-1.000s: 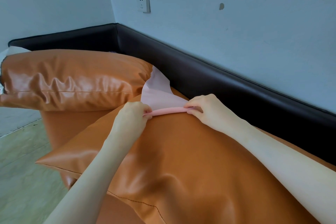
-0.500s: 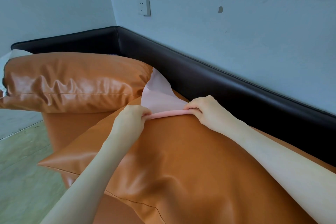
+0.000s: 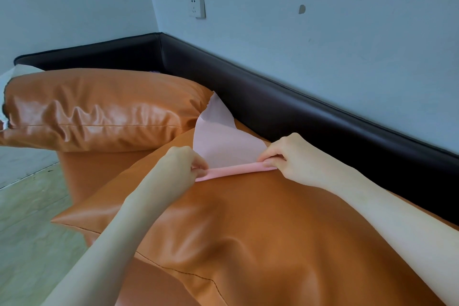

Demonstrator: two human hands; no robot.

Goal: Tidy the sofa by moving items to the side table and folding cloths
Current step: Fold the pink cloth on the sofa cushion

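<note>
I have a thin pale pink cloth [image 3: 224,140] under both hands, on top of the large tan leather sofa cushion [image 3: 248,226] in front of me. Its near edge is gathered into a narrow pink roll or fold [image 3: 236,170], and that is what I hold: my left hand [image 3: 177,169] pinches one end between thumb and curled fingers, and my right hand [image 3: 288,156] pinches the other end, fingertips pressed down on it. The roll's long axis runs left to right across me, rising slightly toward the right hand, so each hand sits at its own end and neither is much nearer than the other. The loose part of the cloth lies beyond the roll, away from me, running up to a point that leans against the second tan leather cushion [image 3: 99,109] and toward the black padded sofa back [image 3: 298,112] along the wall. Because the free cloth lies on the far side of my hands, I judge the next move has to work along that direction, either rolling forward over it or drawing it back toward me. The hands should travel together, or the edge will skew. Whether the cloth is caught between the cushions at its far tip, I cannot tell. No side table is in view.
</note>
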